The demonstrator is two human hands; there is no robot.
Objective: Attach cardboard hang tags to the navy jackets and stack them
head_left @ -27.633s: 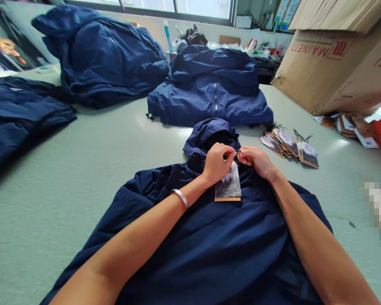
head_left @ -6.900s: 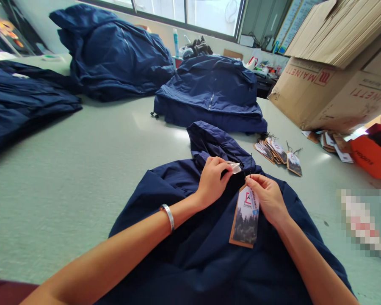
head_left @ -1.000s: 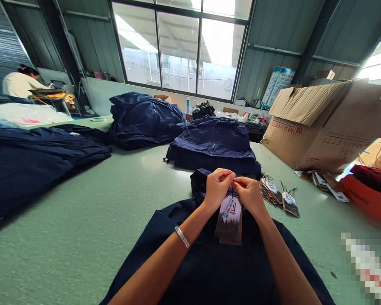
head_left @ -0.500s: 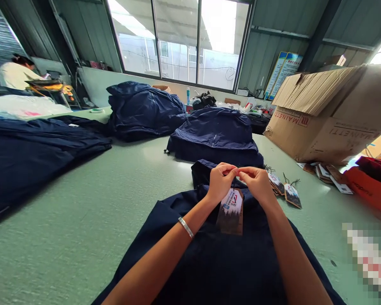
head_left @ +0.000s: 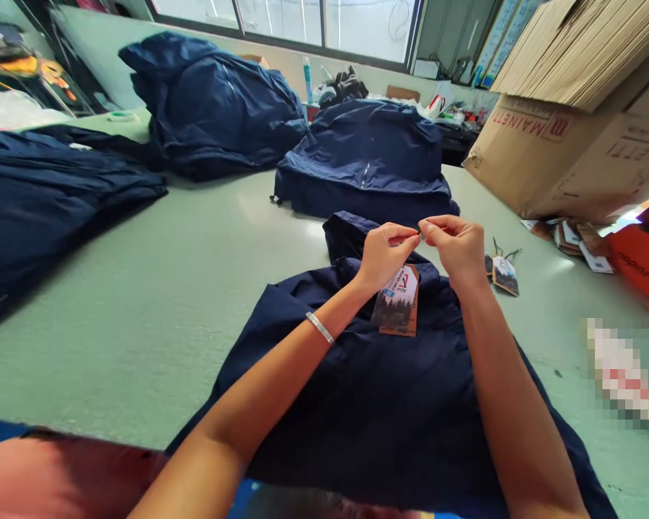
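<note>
A navy jacket lies spread in front of me, its collar pointing away. On its upper part rests a printed paper hang tag with a dark tree picture and a brown card edge behind it. My left hand, with a silver bracelet on the wrist, pinches thumb and fingers together above the tag. Tip to tip with it, my right hand is pinched too. Something small and dark, apparently the tag's cord, shows between the fingertips; most of it is hidden by the fingers.
Loose hang tags with black cords lie right of the jacket on the green table. Further navy garments are stacked behind, with a large heap and a pile leftward. A cardboard box and an orange bag stand right.
The view has tilted down, so the table's near edge now shows. My hands stay pinched together but sit slightly further right of the tag, with their fingertips a little more apart.
</note>
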